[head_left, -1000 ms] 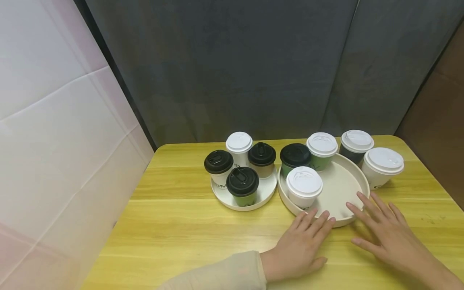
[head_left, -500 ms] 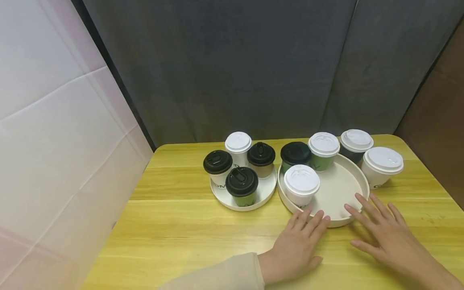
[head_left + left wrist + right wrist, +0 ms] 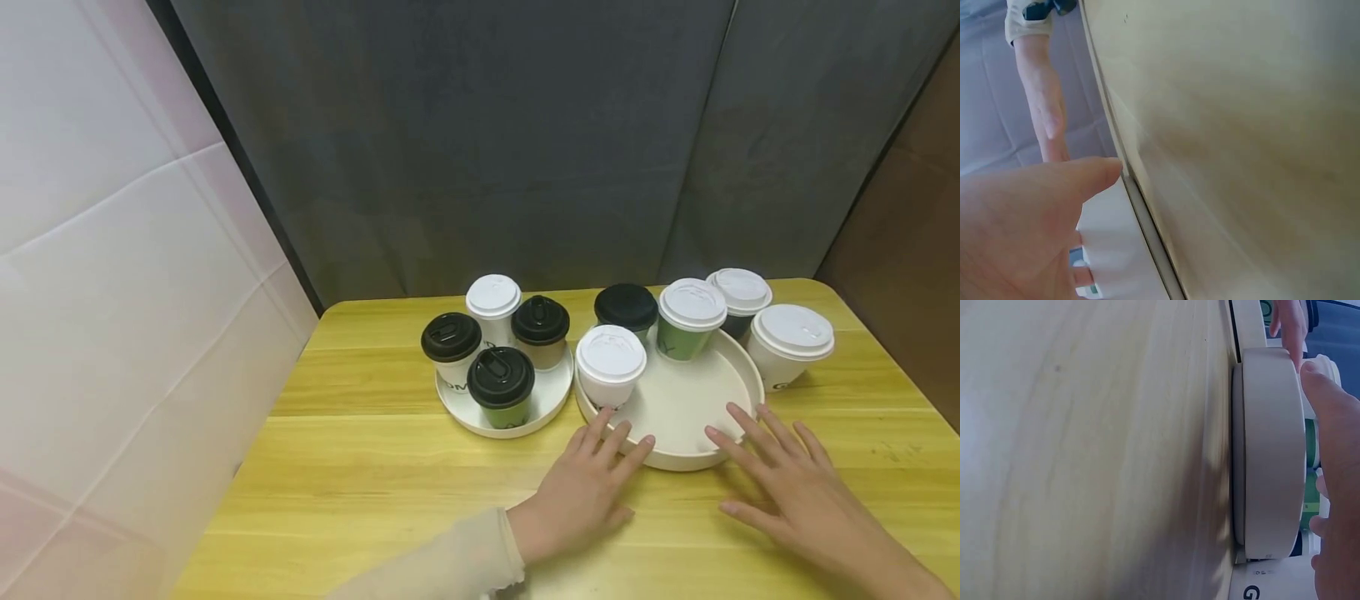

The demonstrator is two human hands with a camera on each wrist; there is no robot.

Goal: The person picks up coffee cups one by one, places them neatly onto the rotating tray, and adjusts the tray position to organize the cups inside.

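Note:
A round cream turntable with a raised rim stands on the table, a narrower base showing under it in the right wrist view. Three lidded paper cups ride on it: a white cup with a white lid, a green cup with a black lid and a green cup with a white lid. My left hand, fingers spread, has its fingertips at the near-left rim by the white cup. At the near-right rim lie the fingertips of my right hand, also spread. Neither hand grips anything.
Left of the turntable, a smaller white plate carries several lidded cups. Right behind it stand a dark cup with a white lid and a white cup. A dark grey partition rises behind the wooden table.
The turntable has turned clockwise seen from above. Its white cup moved left and back, the two green cups right. My left hand slid left along the rim; the right hand shifted slightly left.

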